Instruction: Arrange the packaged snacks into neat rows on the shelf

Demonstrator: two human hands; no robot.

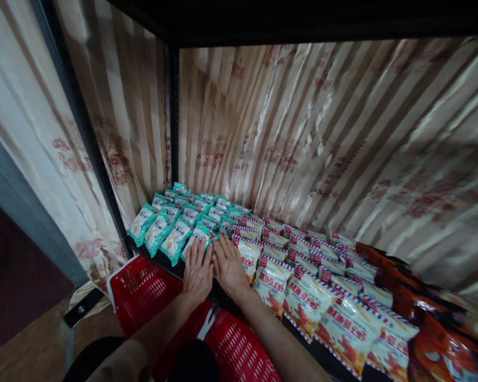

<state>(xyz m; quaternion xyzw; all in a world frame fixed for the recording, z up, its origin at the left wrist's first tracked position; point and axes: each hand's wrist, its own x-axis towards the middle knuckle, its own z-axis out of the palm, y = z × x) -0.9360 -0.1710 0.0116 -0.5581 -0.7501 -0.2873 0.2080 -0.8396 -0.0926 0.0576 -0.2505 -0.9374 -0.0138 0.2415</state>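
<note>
My left hand (pixel 198 270) lies with its fingers stretched flat over the front of a teal-and-white snack bag (pixel 195 241) in the front row. Close beside it, my right hand (pixel 230 265) is also extended, its fingertips at the right edge of the teal bags. It borders the first white snack bag (pixel 247 254) with red lettering. Several rows of teal bags (pixel 176 236) stand in the shelf's left corner. To the right are rows of white bags (pixel 308 297) with striped edges. Both hands partly cover the bags under them.
Below the shelf edge sit red plastic baskets (pixel 147 284) with pale handles. Orange-and-black bags (pixel 434 329) fill the shelf's right end. A dark metal post (pixel 174 116) and a printed, pleated curtain (pixel 302 127) bound the shelf. A dark phone-like object (pixel 83 307) lies at lower left.
</note>
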